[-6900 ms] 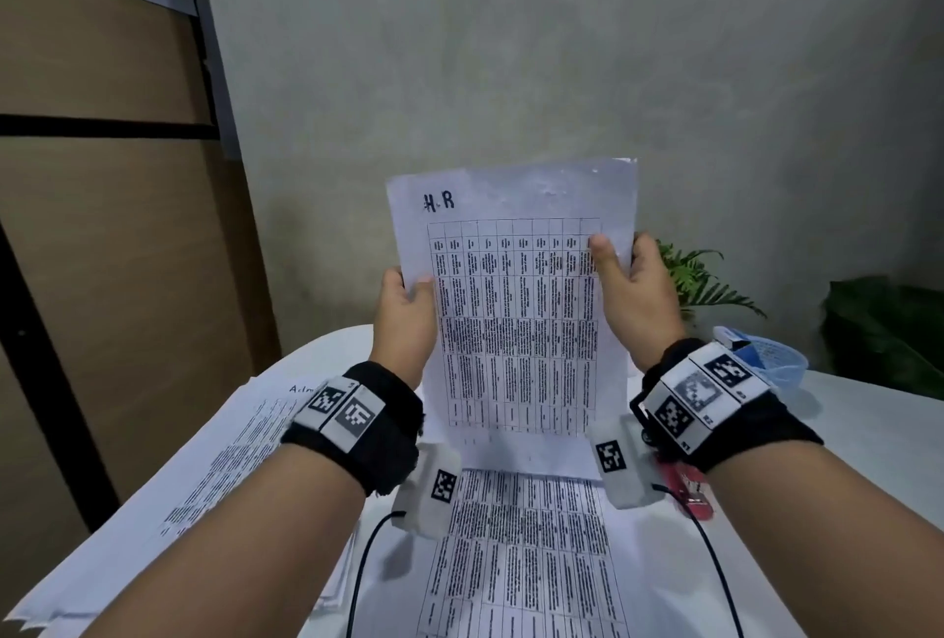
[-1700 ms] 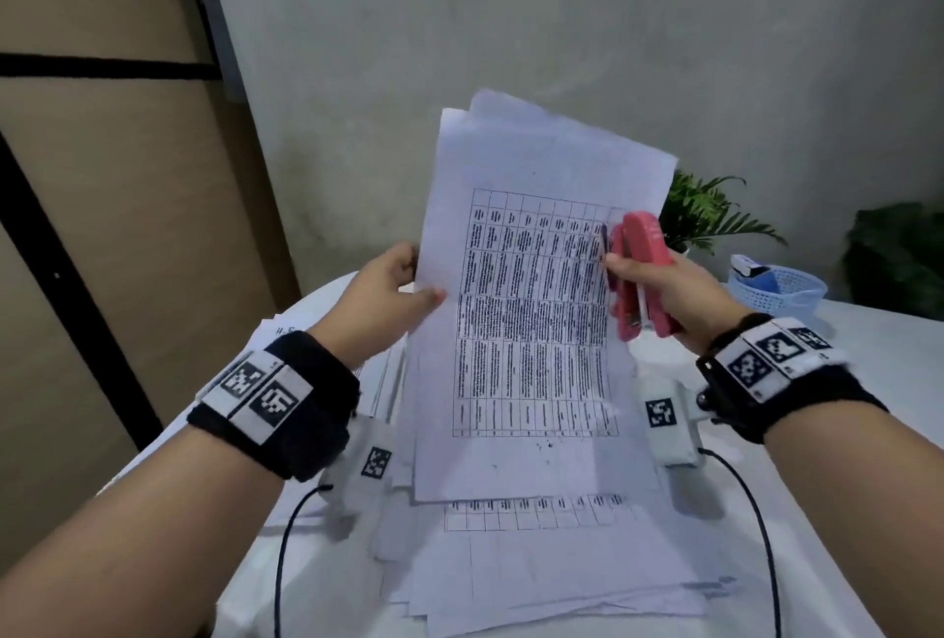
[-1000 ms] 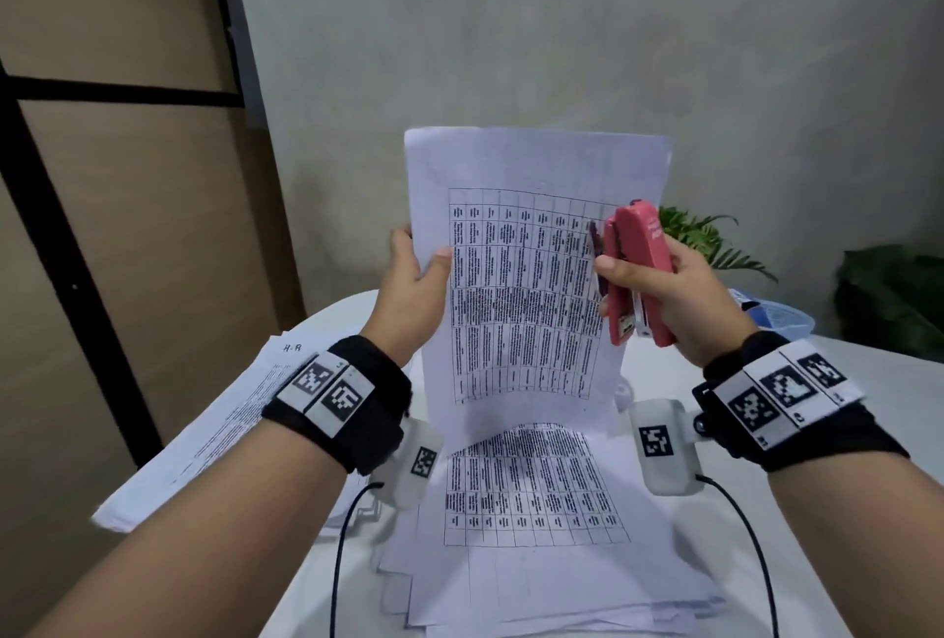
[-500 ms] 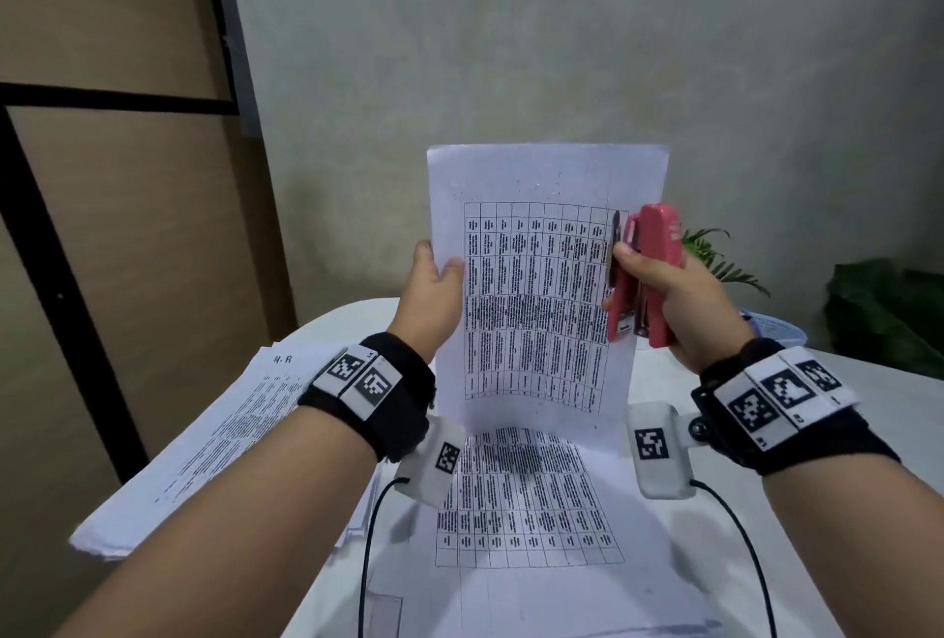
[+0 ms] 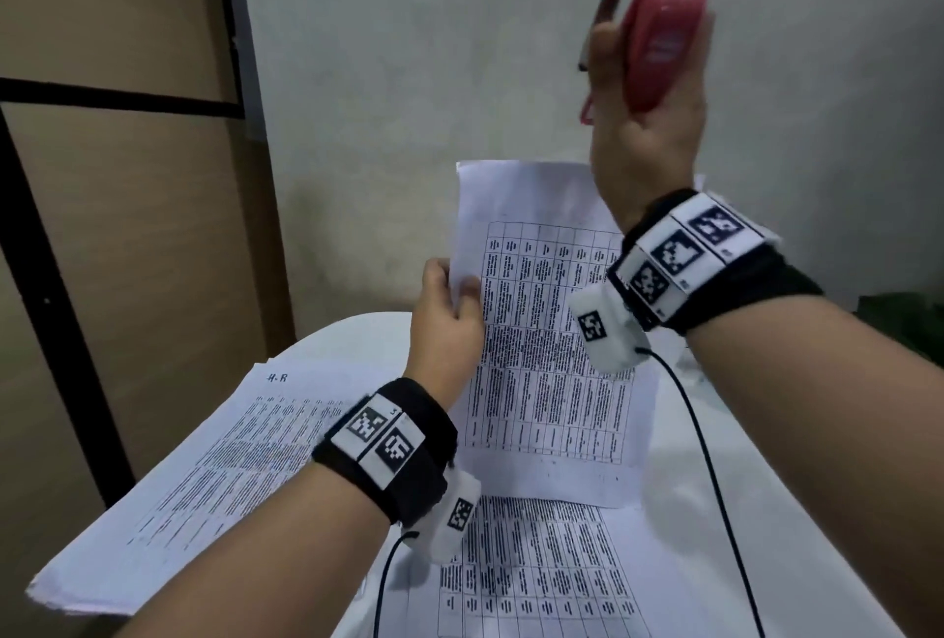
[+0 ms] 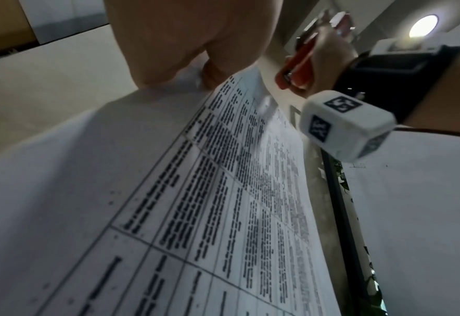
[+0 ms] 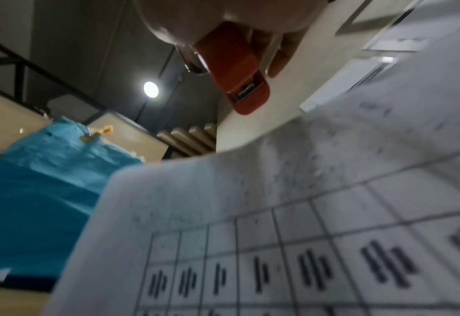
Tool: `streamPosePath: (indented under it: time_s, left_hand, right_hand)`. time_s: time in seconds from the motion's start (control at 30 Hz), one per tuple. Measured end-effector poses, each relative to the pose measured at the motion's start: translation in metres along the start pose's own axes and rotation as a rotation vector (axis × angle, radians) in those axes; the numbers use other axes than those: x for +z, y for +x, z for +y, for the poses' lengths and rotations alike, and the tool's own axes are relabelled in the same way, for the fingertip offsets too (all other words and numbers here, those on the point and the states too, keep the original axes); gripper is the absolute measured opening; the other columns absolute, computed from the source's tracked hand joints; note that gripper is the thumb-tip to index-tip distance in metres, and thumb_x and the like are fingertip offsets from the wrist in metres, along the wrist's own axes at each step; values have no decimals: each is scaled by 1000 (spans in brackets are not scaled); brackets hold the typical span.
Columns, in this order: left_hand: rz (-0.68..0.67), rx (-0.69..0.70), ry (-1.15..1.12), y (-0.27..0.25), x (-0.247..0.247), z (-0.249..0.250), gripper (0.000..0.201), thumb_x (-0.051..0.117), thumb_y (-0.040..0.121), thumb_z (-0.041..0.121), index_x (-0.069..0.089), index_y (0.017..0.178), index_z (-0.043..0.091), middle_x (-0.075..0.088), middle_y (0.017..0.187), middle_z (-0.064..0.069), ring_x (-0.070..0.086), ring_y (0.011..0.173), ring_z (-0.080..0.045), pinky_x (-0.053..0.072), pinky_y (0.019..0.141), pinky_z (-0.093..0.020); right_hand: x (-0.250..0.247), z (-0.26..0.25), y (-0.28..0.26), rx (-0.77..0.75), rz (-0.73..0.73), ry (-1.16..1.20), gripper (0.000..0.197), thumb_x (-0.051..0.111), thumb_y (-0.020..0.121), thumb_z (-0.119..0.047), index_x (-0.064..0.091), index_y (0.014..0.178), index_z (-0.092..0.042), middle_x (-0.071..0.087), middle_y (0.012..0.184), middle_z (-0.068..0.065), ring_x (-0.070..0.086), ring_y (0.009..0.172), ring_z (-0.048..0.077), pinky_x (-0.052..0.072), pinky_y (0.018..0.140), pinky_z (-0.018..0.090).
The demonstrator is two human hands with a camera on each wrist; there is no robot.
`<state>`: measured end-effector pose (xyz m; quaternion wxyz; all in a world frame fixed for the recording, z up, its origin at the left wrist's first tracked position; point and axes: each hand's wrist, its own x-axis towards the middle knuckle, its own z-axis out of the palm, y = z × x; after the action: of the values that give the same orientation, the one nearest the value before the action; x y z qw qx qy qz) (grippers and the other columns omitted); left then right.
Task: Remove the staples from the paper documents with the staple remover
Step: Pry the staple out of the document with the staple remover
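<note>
My left hand pinches the left edge of a printed table document, held upright over the table. The same sheet fills the left wrist view, and its top edge shows in the right wrist view. My right hand is raised high above the paper's top right corner and grips the red staple remover, apart from the paper. The red tool pokes out between my fingers, with its metal jaw beside it. From the left wrist the tool appears blurred beyond the sheet.
A stack of printed papers marked "H-R" lies at the left on the white table. More table sheets lie flat under the held document. A wooden panel wall stands left, a grey wall behind.
My right hand has lifted the staple remover from the paper's right edge to well above the sheet. The left hand keeps its hold on the left edge.
</note>
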<state>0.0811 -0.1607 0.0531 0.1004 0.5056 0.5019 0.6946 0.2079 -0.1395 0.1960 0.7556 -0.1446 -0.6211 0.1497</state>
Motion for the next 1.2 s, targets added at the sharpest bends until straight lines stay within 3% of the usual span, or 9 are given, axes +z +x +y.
streamPosePath:
  time_s: [0.13, 0.23, 0.5, 0.7, 0.83, 0.97, 1.03, 1.13, 1.2]
  left_hand:
    - [-9, -10, -19, -1, 1, 0, 2, 45, 98, 17, 44, 100, 16, 64, 90, -8, 59, 78, -18, 49, 65, -28]
    - [-2, -5, -48, 1, 0, -3, 4, 46, 98, 15, 44, 96, 18, 60, 84, 3, 56, 73, -11, 45, 59, -13]
    - [-17, 47, -34, -1, -3, -10, 21, 45, 98, 14, 44, 85, 30, 58, 75, 10, 52, 64, -6, 42, 56, -12]
    - [-15, 81, 1, -5, -4, -13, 22, 44, 98, 11, 44, 84, 28, 59, 77, -4, 49, 65, -9, 39, 56, -19]
    - [-21, 71, 15, -4, -4, -9, 14, 43, 98, 10, 45, 89, 21, 58, 76, -1, 49, 63, -10, 39, 54, -18]
    - [-5, -10, 2, 6, -13, 2, 11, 42, 97, 5, 46, 98, 15, 56, 77, 7, 51, 62, -3, 42, 52, -10]
    - [-9, -59, 24, 19, -26, 6, 13, 40, 97, 5, 45, 102, 16, 56, 80, 7, 52, 65, -6, 46, 58, -19]
    - [3, -177, 78, 44, -54, 6, 17, 39, 97, 8, 48, 111, 13, 58, 92, -5, 53, 71, -18, 45, 64, -30]
    - [30, -260, 145, 60, -79, 4, 24, 40, 95, 7, 51, 117, 6, 58, 97, -9, 54, 75, -20, 46, 64, -30]
  right_hand:
    - [28, 20, 0, 117, -159, -54, 16, 57, 83, -52, 47, 88, -41, 65, 69, -9, 67, 66, 16, 57, 68, 40]
    - [38, 27, -5, 228, -202, -10, 18, 59, 85, -48, 52, 81, -32, 65, 68, -4, 67, 59, 16, 56, 57, 34]
    - [54, 31, -14, 252, -186, 47, 26, 59, 86, -45, 56, 76, -22, 63, 67, -1, 60, 58, 11, 52, 59, 27]
    - [59, 33, -15, 238, -120, 77, 29, 58, 83, -43, 54, 68, -19, 59, 64, 3, 55, 55, 14, 46, 57, 25]
    - [57, 32, -17, 240, -96, 117, 23, 58, 85, -41, 56, 73, -22, 62, 66, -2, 57, 56, 14, 50, 57, 28]
    - [43, 23, -7, 222, 14, 224, 21, 54, 89, -37, 56, 93, -16, 63, 75, 0, 62, 66, 19, 57, 65, 35]
    - [28, 20, 1, 216, 93, 228, 23, 53, 92, -33, 56, 97, -11, 63, 75, -1, 62, 65, 16, 57, 66, 33]
    - [3, 23, 3, 274, 86, 130, 23, 54, 91, -39, 58, 92, -16, 64, 76, -6, 63, 67, 10, 58, 70, 33]
    - [-15, 31, -3, 441, -24, 25, 24, 56, 89, -44, 59, 83, -21, 64, 74, -7, 63, 66, 11, 58, 67, 32]
